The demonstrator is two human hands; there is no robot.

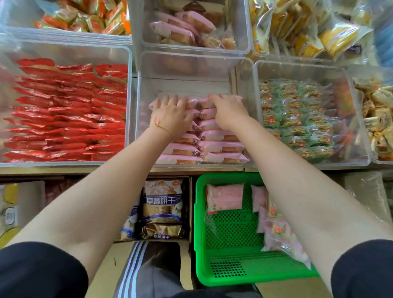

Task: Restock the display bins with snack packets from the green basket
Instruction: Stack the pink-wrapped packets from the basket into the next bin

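Green basket (231, 279), biscuit pack (162, 203) reading 早餐饼干

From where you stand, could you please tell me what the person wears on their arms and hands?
Both forearms are bare below short black sleeves. The left hand has a thin orange string bracelet at the wrist. The right hand shows no glove, ring or band.

Both hands, left hand (170, 117) and right hand (229, 113), rest on rows of pink snack packets (213, 146) inside the middle clear plastic bin (188, 82). The green mesh plastic basket (229, 274) sits below it, holding more packets, right of a cardboard box of biscuit packs (163, 208).
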